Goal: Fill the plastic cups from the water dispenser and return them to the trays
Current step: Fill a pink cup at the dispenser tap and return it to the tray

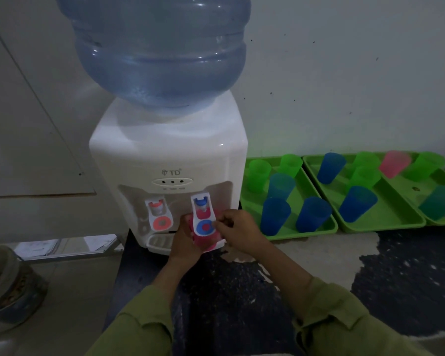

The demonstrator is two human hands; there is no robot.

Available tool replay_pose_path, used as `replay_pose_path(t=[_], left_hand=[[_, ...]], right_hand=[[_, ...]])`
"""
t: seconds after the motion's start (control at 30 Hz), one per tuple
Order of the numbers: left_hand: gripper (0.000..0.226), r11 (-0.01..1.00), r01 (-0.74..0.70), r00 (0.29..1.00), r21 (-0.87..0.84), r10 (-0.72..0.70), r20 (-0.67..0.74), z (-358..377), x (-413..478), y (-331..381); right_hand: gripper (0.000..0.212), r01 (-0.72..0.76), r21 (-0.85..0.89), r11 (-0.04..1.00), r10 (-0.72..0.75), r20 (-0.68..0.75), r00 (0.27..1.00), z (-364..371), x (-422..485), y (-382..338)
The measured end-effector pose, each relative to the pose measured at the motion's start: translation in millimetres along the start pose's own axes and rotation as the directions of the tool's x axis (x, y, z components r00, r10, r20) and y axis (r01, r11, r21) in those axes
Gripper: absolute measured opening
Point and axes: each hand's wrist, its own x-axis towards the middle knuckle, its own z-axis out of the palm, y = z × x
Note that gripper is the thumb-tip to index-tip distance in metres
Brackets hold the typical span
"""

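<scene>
A white water dispenser (170, 155) with a large blue bottle (159, 47) on top stands at the centre. My left hand (184, 240) holds a pink cup (207, 238) under the blue tap (204, 218), on the dispenser's right side. My right hand (238, 228) presses its fingers against the right edge of the blue tap lever. The pink cup is mostly hidden behind the lever and my hands. Green trays (326, 228) to the right hold upright blue, green and pink cups.
A red tap (159, 214) sits left of the blue one, above the drip tray (159, 240). Three green trays line the wall on the right, the nearest (244, 199) touching the dispenser. The dark counter (242, 291) has worn patches. A container (8, 286) stands at the lower left.
</scene>
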Motion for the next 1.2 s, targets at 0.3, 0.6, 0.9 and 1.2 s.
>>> replay_pose_path(t=[0.3, 0.6, 0.9, 1.2], left_hand=[[0.061, 0.999, 0.002, 0.999, 0.036, -0.004, 0.047, -2.1, -1.3, 6.2], [0.085, 0.995, 0.016, 1.000, 0.094, -0.018, 0.021, -0.5, -9.9, 29.1], [0.067, 0.987, 0.070, 0.997, 0.146, -0.073, 0.015, -2.2, -6.7, 25.6], [0.083, 0.970, 0.070, 0.994, 0.233, -0.087, 0.064, -7.4, -6.0, 4.2]], right_hand=[[0.031, -0.039, 0.156, 0.987, 0.043, -0.026, 0.999, -7.8, -11.4, -18.5], [0.033, -0.098, 0.303, 0.948, 0.110, -0.023, 0.994, -15.7, -11.7, -37.3], [0.017, -0.153, 0.034, 0.988, 0.157, -0.250, 0.955, -16.2, -7.5, -3.2], [0.047, 0.023, -0.108, 0.994, -0.053, -0.284, 0.957, -41.8, 16.7, -15.7]])
